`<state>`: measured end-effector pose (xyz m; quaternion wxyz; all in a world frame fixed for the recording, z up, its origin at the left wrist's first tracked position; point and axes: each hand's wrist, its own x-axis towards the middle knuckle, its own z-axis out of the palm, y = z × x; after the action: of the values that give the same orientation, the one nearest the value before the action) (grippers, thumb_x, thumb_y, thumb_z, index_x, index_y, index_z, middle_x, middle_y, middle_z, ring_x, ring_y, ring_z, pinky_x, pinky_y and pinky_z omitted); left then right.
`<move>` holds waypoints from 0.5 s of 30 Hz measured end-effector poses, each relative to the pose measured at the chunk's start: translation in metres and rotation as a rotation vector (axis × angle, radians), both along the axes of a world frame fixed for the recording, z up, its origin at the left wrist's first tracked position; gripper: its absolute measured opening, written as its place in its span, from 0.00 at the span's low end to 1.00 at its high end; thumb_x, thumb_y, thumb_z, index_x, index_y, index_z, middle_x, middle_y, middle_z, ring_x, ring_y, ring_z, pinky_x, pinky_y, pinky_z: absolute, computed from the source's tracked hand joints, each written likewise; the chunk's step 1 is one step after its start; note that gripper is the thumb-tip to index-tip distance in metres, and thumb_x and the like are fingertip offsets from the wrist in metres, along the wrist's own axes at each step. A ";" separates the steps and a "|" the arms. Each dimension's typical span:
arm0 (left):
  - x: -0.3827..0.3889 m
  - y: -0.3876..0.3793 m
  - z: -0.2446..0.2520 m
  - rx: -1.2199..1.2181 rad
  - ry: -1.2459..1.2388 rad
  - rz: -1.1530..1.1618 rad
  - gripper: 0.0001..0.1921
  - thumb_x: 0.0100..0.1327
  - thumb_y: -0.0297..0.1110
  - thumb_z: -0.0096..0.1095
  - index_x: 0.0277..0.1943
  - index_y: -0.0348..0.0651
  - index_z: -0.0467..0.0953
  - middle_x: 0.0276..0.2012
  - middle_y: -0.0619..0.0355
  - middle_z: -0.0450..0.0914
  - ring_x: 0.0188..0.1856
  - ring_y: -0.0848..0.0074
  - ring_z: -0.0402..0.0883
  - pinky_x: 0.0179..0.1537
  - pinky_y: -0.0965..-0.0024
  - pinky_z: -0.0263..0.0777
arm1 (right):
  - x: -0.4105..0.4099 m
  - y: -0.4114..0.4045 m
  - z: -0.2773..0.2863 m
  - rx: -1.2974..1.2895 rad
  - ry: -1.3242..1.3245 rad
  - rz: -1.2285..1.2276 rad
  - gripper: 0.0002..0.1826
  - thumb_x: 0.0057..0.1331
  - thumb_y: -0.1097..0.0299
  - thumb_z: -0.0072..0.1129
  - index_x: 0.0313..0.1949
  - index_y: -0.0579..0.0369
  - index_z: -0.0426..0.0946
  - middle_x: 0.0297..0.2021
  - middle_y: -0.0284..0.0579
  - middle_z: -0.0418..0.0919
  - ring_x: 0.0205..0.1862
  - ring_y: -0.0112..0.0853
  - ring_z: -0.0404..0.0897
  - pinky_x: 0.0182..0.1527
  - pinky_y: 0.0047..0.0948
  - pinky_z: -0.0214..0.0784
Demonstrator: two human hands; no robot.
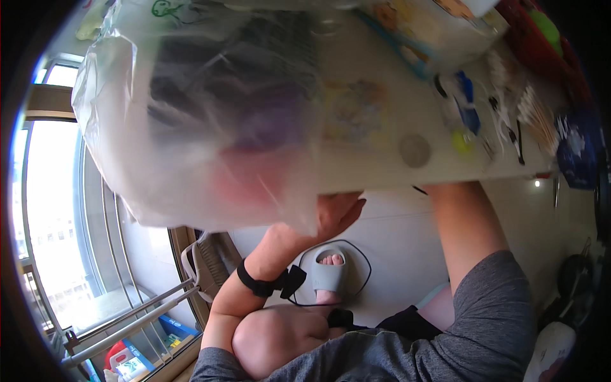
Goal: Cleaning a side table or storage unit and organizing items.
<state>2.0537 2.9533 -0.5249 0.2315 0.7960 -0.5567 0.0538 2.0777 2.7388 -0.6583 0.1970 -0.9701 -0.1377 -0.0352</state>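
A translucent plastic bag with dark, purple and red contents fills the upper left, close to the camera. My left hand is just below its lower right corner, partly hidden by the bag and the edge of a pale tabletop; whether it grips anything is not visible. The right forearm reaches under the same edge, and the right hand is hidden there. On the tabletop lie a round disc, a patterned card or sticker, a blue object and a bundle of cotton swabs.
A red container stands at the upper right, above a dark blue packet. Below are a metal rail by the window, a beige slipper or shoe, and a black cable looping around my slippered foot.
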 end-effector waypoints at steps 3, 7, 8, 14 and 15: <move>-0.008 -0.010 0.005 0.027 0.053 -0.009 0.09 0.54 0.31 0.65 0.38 0.43 0.79 0.34 0.56 0.79 0.36 0.63 0.79 0.34 0.61 0.73 | 0.002 -0.007 0.005 -0.009 0.003 0.042 0.15 0.68 0.68 0.48 0.54 0.46 0.74 0.46 0.46 0.80 0.51 0.40 0.77 0.56 0.36 0.67; -0.022 -0.008 -0.010 0.078 0.174 0.005 0.11 0.55 0.32 0.66 0.41 0.39 0.80 0.29 0.52 0.80 0.31 0.59 0.80 0.33 0.61 0.75 | -0.012 -0.003 0.000 0.035 0.036 0.141 0.15 0.68 0.68 0.48 0.54 0.46 0.74 0.46 0.46 0.80 0.51 0.40 0.76 0.56 0.36 0.67; -0.022 -0.006 -0.014 0.073 0.154 0.013 0.11 0.55 0.32 0.66 0.41 0.39 0.80 0.30 0.52 0.80 0.32 0.58 0.80 0.34 0.61 0.75 | -0.009 -0.006 -0.001 0.054 0.029 0.180 0.15 0.68 0.68 0.48 0.53 0.46 0.74 0.46 0.45 0.80 0.51 0.40 0.76 0.56 0.36 0.67; -0.032 -0.003 -0.019 0.215 0.256 0.087 0.15 0.58 0.33 0.64 0.47 0.38 0.78 0.38 0.49 0.80 0.38 0.55 0.80 0.40 0.60 0.75 | -0.016 -0.029 -0.005 0.277 0.050 0.406 0.15 0.68 0.68 0.47 0.53 0.45 0.75 0.47 0.45 0.80 0.51 0.40 0.76 0.57 0.36 0.66; -0.034 0.004 -0.020 0.221 0.263 0.108 0.15 0.58 0.33 0.64 0.47 0.38 0.78 0.38 0.49 0.80 0.38 0.55 0.80 0.40 0.60 0.75 | -0.021 -0.024 0.003 0.287 0.056 0.426 0.15 0.68 0.68 0.47 0.53 0.45 0.75 0.47 0.45 0.80 0.51 0.40 0.76 0.57 0.36 0.66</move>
<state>2.0199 2.9571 -0.5453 0.2102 0.8456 -0.4804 -0.1002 2.0568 2.7147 -0.6557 0.3392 -0.8818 -0.3272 0.0150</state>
